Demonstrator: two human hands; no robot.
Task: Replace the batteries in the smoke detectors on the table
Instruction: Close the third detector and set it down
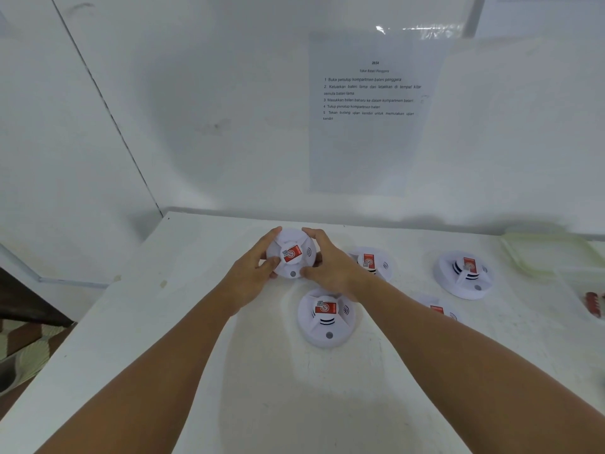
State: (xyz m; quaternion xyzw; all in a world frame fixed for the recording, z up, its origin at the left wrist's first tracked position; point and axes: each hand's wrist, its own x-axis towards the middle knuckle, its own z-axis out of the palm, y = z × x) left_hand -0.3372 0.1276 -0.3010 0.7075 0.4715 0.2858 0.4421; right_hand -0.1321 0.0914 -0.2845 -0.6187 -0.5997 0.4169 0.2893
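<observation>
Detector (291, 253) face-up, button seemingly nearside

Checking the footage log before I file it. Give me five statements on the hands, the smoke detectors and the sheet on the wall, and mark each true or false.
1. Both hands grip one smoke detector. True: the left hand and the right hand hold the held detector from either side.
2. The held detector shows its open battery compartment. False: its front with the red label faces up, and no battery shows.
3. Another detector lies on the table, nearer the person than the held one. True.
4. Every detector is stacked in one pile. False: they lie apart, one far right detector well aside.
5. A printed instruction sheet hangs on the wall. True.
</observation>
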